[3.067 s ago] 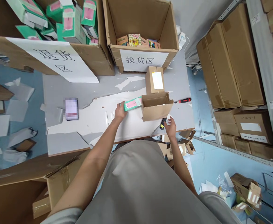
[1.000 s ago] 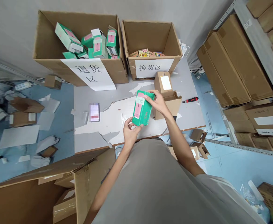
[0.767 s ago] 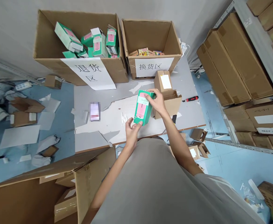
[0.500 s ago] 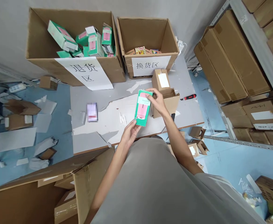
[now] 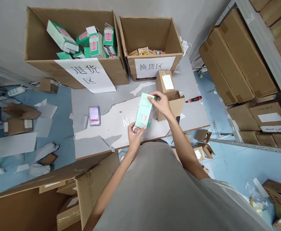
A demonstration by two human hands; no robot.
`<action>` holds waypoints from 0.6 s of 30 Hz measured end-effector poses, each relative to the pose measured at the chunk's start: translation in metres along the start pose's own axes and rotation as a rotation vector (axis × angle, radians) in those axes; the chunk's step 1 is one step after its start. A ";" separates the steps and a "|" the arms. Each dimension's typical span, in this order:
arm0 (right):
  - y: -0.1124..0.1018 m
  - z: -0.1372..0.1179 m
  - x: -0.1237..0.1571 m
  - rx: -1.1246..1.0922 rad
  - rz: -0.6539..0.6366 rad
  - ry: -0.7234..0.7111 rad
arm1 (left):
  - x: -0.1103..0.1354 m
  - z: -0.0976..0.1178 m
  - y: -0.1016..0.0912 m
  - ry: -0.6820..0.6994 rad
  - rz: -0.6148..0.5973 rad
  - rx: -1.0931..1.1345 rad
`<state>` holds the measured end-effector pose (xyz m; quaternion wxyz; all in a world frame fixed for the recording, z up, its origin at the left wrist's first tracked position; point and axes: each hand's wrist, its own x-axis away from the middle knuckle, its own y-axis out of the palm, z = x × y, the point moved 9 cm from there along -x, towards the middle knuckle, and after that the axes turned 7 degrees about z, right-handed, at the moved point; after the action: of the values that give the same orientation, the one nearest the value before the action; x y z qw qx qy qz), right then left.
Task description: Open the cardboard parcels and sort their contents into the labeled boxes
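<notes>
Above the desk (image 5: 102, 96), just in front of the open brown carton (image 5: 171, 106), the left hand (image 5: 135, 138) is gripping the green box (image 5: 144, 110) by its lower end while the right hand (image 5: 161, 104) is pinching its top.

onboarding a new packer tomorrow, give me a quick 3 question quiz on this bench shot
1. True or false: the left hand and the right hand both hold the green box.
2. Which big carton holds green boxes like it? A) the left carton B) the right carton
3. Fill in: the red-handled tool lies on the table, to the ___ of the small open box.

Key: 1 true; 2 A; 3 right
</notes>
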<state>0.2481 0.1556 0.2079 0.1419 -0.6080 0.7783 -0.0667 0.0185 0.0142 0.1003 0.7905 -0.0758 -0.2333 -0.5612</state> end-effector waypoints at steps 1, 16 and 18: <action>0.002 0.001 0.001 -0.025 -0.008 0.001 | -0.002 -0.006 0.002 -0.086 -0.029 0.063; -0.002 0.010 0.007 -0.100 -0.093 0.028 | -0.002 -0.030 0.002 -0.324 -0.067 0.237; -0.002 0.014 0.007 -0.097 -0.106 0.052 | -0.005 -0.029 -0.004 -0.271 -0.027 0.221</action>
<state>0.2524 0.1489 0.1937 0.0883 -0.6526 0.7507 -0.0523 0.0219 0.0059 0.0724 0.7477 -0.0603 -0.3990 -0.5273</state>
